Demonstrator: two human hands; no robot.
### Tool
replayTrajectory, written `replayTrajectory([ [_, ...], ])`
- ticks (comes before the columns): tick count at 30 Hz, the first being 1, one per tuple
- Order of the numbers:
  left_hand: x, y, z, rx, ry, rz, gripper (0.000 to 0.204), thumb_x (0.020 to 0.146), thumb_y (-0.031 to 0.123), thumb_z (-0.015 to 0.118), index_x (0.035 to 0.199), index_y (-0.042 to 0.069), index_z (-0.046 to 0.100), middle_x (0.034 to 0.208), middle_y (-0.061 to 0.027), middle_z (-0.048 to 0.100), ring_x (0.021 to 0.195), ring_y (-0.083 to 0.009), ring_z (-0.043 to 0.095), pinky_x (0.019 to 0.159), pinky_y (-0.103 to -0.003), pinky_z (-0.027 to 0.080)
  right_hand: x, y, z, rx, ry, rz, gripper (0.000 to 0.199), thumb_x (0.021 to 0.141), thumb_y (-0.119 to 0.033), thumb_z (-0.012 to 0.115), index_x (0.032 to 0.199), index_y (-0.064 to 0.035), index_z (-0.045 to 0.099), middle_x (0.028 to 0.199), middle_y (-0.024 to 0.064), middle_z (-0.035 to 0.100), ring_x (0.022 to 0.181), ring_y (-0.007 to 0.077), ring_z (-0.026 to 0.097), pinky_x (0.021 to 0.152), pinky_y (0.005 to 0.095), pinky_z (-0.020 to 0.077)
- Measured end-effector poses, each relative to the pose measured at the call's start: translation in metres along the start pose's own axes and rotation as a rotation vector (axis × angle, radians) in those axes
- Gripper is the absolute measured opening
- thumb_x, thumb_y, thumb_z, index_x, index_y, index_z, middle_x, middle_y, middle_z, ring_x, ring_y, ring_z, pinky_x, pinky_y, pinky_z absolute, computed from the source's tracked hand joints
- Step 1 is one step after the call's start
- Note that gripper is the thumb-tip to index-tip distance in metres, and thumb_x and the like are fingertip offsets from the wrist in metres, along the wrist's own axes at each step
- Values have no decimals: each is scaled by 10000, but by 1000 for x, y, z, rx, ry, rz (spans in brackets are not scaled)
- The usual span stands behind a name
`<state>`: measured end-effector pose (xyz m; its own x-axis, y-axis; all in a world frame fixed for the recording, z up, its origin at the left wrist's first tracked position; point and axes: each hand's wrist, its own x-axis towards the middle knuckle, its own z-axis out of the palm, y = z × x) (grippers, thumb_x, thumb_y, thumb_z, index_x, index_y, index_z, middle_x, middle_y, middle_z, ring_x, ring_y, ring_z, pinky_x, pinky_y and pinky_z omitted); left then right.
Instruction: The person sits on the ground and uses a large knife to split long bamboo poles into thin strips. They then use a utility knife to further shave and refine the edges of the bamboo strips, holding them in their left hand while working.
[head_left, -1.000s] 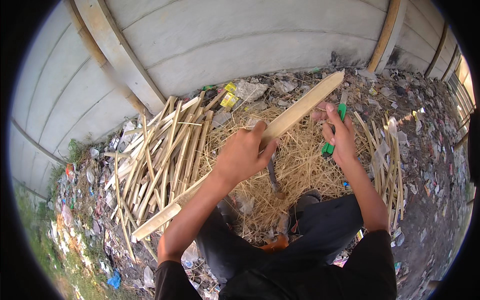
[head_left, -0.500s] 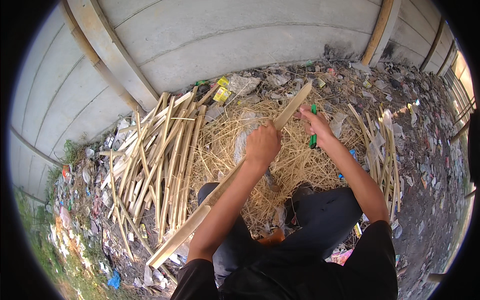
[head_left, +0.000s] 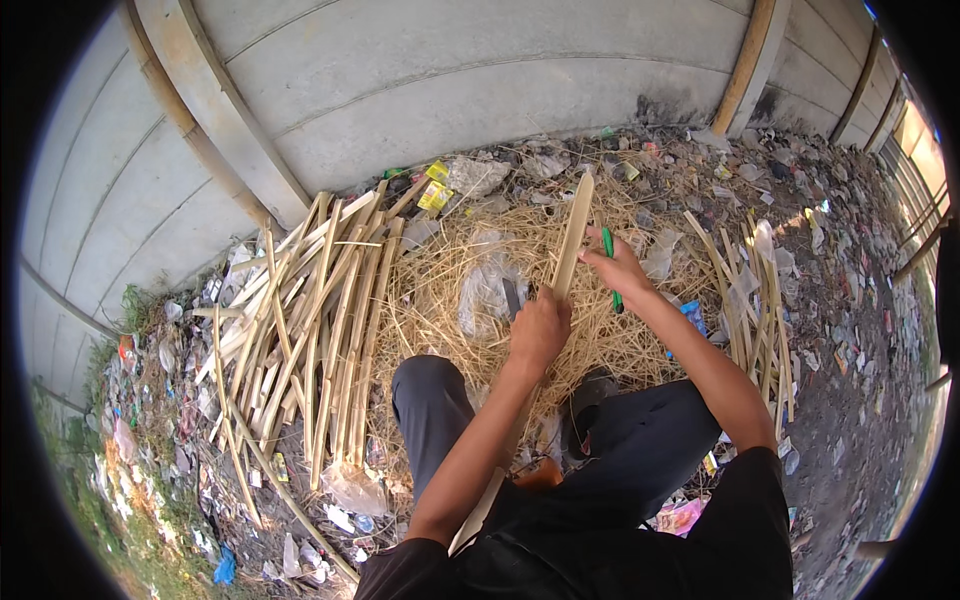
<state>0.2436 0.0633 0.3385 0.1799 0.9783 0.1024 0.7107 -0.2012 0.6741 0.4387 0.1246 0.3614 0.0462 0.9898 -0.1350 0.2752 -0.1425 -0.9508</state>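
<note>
Two hands are working one long bamboo strip (head_left: 572, 240) over the straw pile (head_left: 440, 310): the left hand (head_left: 540, 328) is gripping its middle, the right hand (head_left: 618, 268) is pinching a green-handled knife (head_left: 610, 266) beside it. Being so close, the blade could slip and nick a finger.

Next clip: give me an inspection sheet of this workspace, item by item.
Surface: bare ground strewn with straw-like shavings.
Job's things: long bamboo slat, pointing away from the person; green-handled tool.
Clutter: plastic wrappers and litter; clear plastic bag.
Grips: left hand closed on the slat; right hand holds the tool at the slat.
Cables: nothing seen.
Surroundings: concrete wall; split bamboo pile at left, smaller bundle at right.
</note>
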Motion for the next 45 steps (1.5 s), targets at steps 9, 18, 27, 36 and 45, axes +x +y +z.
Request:
replayTrajectory([
  [9,-3,32,-25,-460,-218,-66,375,1073,338,621,1149,-10,504,821,-228,708,743,-366,749,668,-472,601,-11,3,-11,47,78,-47,640,961,-210,777,1497,28,521,1063,114,740,1029,189,709,910,376,541],
  [18,14,22,-79,-1008,-573,-228,303,1136,329,532,1137,27,535,800,-70,637,627,-184,684,585,-325,579,-44,-64,-13,-9,28,-218,521,1029,-163,695,1489,13,526,1072,119,758,1043,182,727,953,370,549],
  [27,0,20,-107,-1028,-435,-197,321,1134,330,497,1132,13,555,781,-48,604,600,-164,646,563,-307,525,-66,-87,6,-138,-103,-341,388,1083,-257,616,1379,-10,568,912,95,711,914,198,726,830,372,544],
  [36,-18,45,-101,-1064,-459,-135,288,1135,305,526,1220,32,552,772,-17,550,559,-137,603,517,-275,484,-124,-118,-9,-396,-69,-537,248,1087,-275,614,1145,-37,574,773,119,606,647,270,620,627,415,455],
  [45,-11,26,-105,-1033,-402,-124,252,1102,224,622,1219,14,545,799,-9,570,562,-118,623,491,-274,511,-85,-61,-123,-565,324,-411,258,1042,-260,681,1148,-25,695,706,39,596,575,145,513,580,329,408],
])
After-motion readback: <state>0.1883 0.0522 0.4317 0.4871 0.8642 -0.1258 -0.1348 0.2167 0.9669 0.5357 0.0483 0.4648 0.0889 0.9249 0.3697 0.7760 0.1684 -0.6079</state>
